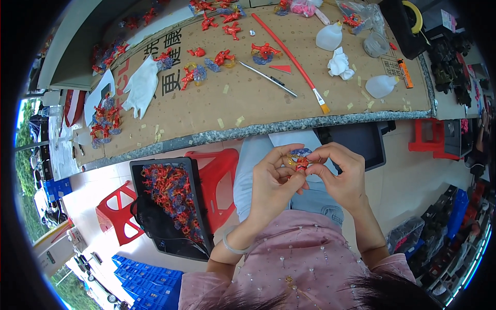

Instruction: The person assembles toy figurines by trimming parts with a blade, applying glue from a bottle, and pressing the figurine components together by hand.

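Note:
Over my lap, my left hand [277, 178] and my right hand [339, 170] come together on one small red figurine [301, 166] with clear yellow and bluish-purple parts. The fingers of my left hand curl round its yellow and purple side. My right thumb and forefinger pinch it from the other side, and fingertips hide some of it. Beyond my hands, similar figurines [223, 58] lie scattered on the cardboard-covered table [206, 106]. A silver pen-like tool [268, 79] and a red-handled brush [289, 51] rest there too.
A dark bin of red and purple figurines [170, 196] stands at my left by red stools [222, 181]. On the table are a white glove [141, 85], squeeze bottles [329, 37], crumpled tissue [340, 64] and an orange cutter [405, 74]. Blue crates [144, 284] sit lower left.

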{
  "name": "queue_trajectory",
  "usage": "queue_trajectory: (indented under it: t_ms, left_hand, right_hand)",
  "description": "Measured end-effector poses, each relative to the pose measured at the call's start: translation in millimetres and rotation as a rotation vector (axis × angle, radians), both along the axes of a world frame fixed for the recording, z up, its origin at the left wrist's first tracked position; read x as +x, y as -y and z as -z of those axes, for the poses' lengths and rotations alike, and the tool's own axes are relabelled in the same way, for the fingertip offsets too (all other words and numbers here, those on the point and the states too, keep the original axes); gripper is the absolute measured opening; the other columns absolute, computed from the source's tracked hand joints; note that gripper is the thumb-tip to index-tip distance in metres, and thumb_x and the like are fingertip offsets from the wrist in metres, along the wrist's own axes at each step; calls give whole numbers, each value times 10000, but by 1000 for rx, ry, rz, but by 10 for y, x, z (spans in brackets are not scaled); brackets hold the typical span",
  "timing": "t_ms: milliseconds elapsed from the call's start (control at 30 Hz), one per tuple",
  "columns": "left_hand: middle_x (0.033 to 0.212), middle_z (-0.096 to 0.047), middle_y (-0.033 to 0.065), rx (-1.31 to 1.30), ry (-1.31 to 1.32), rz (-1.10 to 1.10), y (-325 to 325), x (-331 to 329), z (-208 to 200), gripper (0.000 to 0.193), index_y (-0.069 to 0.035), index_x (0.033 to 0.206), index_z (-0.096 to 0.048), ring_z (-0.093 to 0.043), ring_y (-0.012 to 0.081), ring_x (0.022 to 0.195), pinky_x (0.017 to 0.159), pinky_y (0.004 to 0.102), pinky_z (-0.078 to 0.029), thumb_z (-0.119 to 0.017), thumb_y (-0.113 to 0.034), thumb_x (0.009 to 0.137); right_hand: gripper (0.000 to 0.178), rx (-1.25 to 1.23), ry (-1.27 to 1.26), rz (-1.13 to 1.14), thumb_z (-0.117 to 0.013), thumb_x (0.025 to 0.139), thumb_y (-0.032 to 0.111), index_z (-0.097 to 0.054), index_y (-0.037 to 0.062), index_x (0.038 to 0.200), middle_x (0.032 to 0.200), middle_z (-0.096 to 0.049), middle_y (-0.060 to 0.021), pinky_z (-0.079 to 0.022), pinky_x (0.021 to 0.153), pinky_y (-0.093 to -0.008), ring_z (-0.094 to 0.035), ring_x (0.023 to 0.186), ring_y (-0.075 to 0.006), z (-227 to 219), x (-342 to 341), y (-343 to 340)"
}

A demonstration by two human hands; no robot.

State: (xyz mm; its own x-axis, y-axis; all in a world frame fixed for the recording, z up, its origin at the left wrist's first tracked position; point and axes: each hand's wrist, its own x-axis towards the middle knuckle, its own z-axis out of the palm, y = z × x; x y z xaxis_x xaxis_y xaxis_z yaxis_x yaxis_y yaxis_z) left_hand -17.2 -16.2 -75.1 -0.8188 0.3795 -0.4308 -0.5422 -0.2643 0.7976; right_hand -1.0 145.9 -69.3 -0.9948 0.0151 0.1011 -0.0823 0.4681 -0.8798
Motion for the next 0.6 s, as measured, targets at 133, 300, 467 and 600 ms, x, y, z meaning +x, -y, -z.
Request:
queue_trajectory:
  t_ms: [133,300,467,600]
  left_hand:
    - [836,-609,74,-233,-169,-8,-49,69,2,444,47,1200,-540,-614,70,724,630,208,-515,-569,117,763]
    - [812,-600,65,-242,-207,-59,-67,50,-89,436,49,1177,-559,-578,37,746,652,189,-497,-595,114,747]
    - [785,-586,47,-281,-187,-56,-63,39,-133,446,47,1186,-559,-581,42,733,641,189,-499,-593,114,747]
    - [770,-582,45,-283,-167,-55,-43,9,-126,458,42,1194,-560,-591,51,714,626,197,-500,-594,113,744]
  right_hand:
    - [169,299,-155,-111,-725,681,-23,-609,-11,804,758,-623,-88,-485,594,-316,-619,682,-268,-78,-51,-34]
    - [116,128,-159,-57,-668,692,-74,-598,-17,765,737,-611,-107,-474,583,-312,-606,652,-278,-75,-103,67]
    - [108,-79,-16,29,-624,709,-105,-593,-21,768,720,-600,-120,-462,579,-302,-603,638,-252,34,-115,107]
    - [95,-124,74,21,-662,725,-65,-594,-25,779,718,-606,-118,-459,578,-307,-600,627,-241,41,-137,98]
